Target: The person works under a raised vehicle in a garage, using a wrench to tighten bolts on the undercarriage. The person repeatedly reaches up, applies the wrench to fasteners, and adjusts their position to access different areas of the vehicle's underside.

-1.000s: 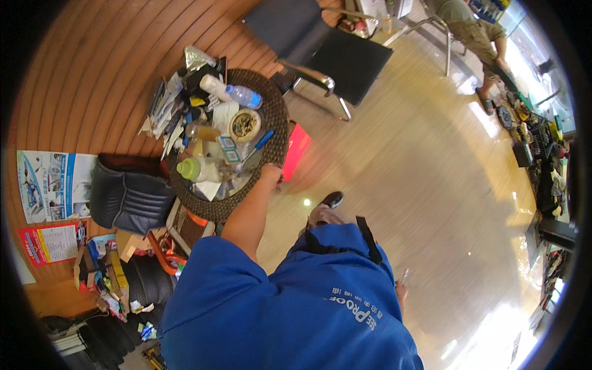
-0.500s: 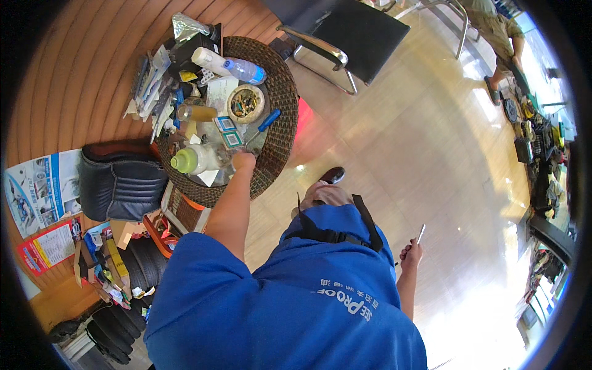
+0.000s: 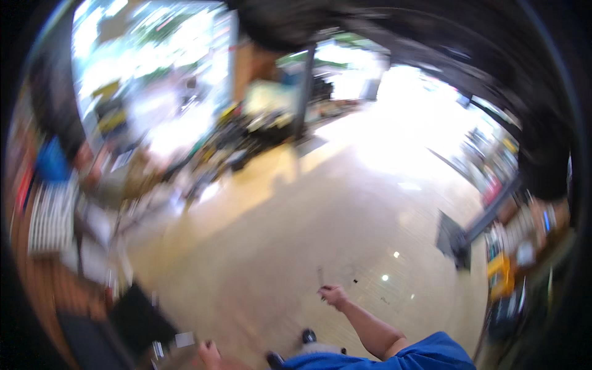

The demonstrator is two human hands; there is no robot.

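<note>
My right hand (image 3: 333, 296) is out ahead over the floor, its fingers closed. A thin, metallic rod-shaped tool (image 3: 320, 275) sticks up from it, too blurred to name its kind. My left hand (image 3: 209, 354) is low at the left, smeared by motion, so its grip does not show clearly. Close beside its fingers is a small white rectangular piece (image 3: 184, 339); whether the hand touches it I cannot tell. A black chair (image 3: 139, 320) stands just beyond that hand.
Pale tiled floor (image 3: 265, 246) stretches ahead toward bright openings. At the far left is a blurred person (image 3: 126, 182) near a white slatted object (image 3: 52, 216). Piled dark parts (image 3: 240, 145) line the far left side. On the right are a dark post base (image 3: 455, 240) and a yellow object (image 3: 501, 275).
My view has swung from the round wicker table to the open room. The left hand is away from the table. My right hand still holds the thin tool, now farther forward.
</note>
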